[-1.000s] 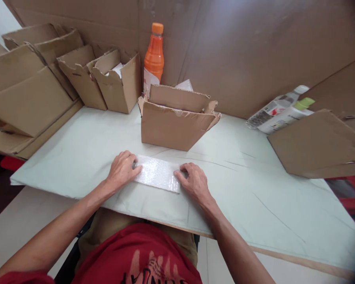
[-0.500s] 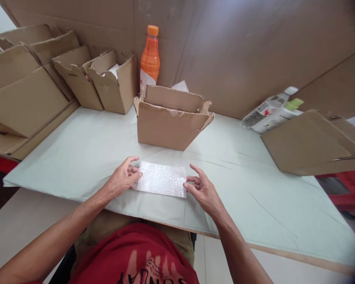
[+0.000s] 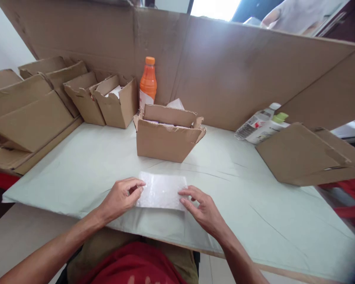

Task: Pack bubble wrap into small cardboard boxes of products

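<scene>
A flat white rectangle of bubble wrap (image 3: 162,191) lies near the front of the table, its surface slightly shiny. The fingertips and thumb of my left hand (image 3: 122,197) pinch its left edge. At the right edge, my right hand (image 3: 202,209) has its index finger and thumb closed on the sheet. Whether the wrap is a single sheet or a pouch, I cannot tell. Just beyond it stands an open-topped cardboard box (image 3: 162,140) with torn upper edges and some pale contents partly hidden inside.
An orange bottle (image 3: 148,83) stands behind the box. Several cardboard boxes (image 3: 118,104) line the left side. To the right, a clear bottle (image 3: 256,122) and a white bottle with a green cap (image 3: 266,130) lean beside another cardboard box (image 3: 298,156). A cardboard wall (image 3: 225,71) borders the back.
My view has tilted upward, bringing the top of the cardboard wall and a person beyond it into sight. The wrap looks smoother and whiter, and both hands stay at its edges.
</scene>
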`<state>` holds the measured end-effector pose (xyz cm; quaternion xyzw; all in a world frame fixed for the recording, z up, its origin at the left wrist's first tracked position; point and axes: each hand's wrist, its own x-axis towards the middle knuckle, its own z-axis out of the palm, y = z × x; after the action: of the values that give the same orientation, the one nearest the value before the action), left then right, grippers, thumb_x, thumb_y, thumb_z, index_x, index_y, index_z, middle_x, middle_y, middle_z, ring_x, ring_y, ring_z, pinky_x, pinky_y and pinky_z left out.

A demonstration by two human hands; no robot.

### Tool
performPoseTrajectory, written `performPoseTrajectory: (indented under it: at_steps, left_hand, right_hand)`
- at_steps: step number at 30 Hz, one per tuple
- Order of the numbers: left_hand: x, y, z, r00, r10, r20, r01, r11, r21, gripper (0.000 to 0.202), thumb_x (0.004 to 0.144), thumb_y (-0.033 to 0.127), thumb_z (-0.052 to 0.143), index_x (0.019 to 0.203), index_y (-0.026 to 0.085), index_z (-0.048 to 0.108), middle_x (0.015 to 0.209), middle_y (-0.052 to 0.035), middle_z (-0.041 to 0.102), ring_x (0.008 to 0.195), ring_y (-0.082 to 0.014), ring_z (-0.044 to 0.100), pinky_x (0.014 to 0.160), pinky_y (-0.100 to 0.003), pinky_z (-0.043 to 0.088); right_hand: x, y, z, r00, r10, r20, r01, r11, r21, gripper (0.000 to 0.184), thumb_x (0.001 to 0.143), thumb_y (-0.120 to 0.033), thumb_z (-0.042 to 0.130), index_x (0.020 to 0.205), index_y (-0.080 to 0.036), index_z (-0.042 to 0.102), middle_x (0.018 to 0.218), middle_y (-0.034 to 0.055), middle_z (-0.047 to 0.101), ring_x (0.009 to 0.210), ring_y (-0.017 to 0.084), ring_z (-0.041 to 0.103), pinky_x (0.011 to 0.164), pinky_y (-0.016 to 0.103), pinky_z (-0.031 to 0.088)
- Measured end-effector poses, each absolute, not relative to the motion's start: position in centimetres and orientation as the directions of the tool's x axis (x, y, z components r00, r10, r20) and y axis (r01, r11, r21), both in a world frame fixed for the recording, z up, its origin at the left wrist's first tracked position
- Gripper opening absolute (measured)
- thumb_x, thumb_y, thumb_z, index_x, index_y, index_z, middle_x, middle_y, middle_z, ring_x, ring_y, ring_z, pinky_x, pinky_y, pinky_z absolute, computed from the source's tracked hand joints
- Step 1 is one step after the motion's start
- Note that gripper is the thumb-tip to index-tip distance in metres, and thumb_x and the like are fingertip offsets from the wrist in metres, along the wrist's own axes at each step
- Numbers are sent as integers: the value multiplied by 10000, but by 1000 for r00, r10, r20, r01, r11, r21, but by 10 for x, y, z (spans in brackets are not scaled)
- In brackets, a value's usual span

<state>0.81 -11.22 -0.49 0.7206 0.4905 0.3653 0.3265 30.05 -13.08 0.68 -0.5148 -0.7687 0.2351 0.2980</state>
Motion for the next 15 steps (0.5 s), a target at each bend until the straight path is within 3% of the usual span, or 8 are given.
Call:
performPoseTrajectory:
  at_steps: [3,5,7,10,13,15]
  left_hand:
    - [6,-92,33,232,686,690,595,-661,457,217,909,202,591,1055,180,750,958,-69,774,863,-179,720,809,-282,575]
    - [5,-64,63,229,501,835,690,-688,224,260,905,240,611,1127,177,729,1043,-90,768,980,-216,712,903,-342,561]
    - [6,-29,90,244,442,863,735,-665,132,329,931,328,554,1168,159,708,1101,-110,753,1058,-248,682,951,-398,529]
    - [11,22,118,335,566,753,771,-625,126,454,981,447,380,1032,158,726,1022,-120,740,1049,-276,648,954,-436,481]
    - [17,56,133,462,776,429,821,-557,124,624,997,541,237,645,199,623,680,-92,627,761,-251,612,729,-378,450]
    - [22,70,136,484,845,226,845,-519,133,671,985,611,215,521,218,500,543,-66,510,599,-222,534,618,-352,376]
  right_hand:
    - [298,-111,50,-274,808,521,692,542,-477,237,961,-304,624,1168,-238,718,1146,88,749,1115,244,681,962,389,553]
    - [296,-86,84,-255,706,660,713,599,-365,305,970,-345,624,1244,-228,689,1226,105,721,1146,250,659,990,412,532]
    - [295,-52,113,-245,642,726,719,623,-308,388,988,-453,579,1280,-216,676,1287,116,691,1182,266,631,1013,441,507]
    - [296,2,140,-286,735,615,735,580,-351,558,1013,-617,426,1251,-195,702,1257,121,701,1159,283,629,1010,463,486]
    - [295,40,152,-283,928,241,812,366,-455,706,1035,-660,275,1081,-166,777,1047,119,755,973,261,684,915,407,508]
    - [291,54,157,-259,966,11,869,237,-435,741,1031,-671,270,978,-159,803,937,118,761,885,246,695,876,373,507]
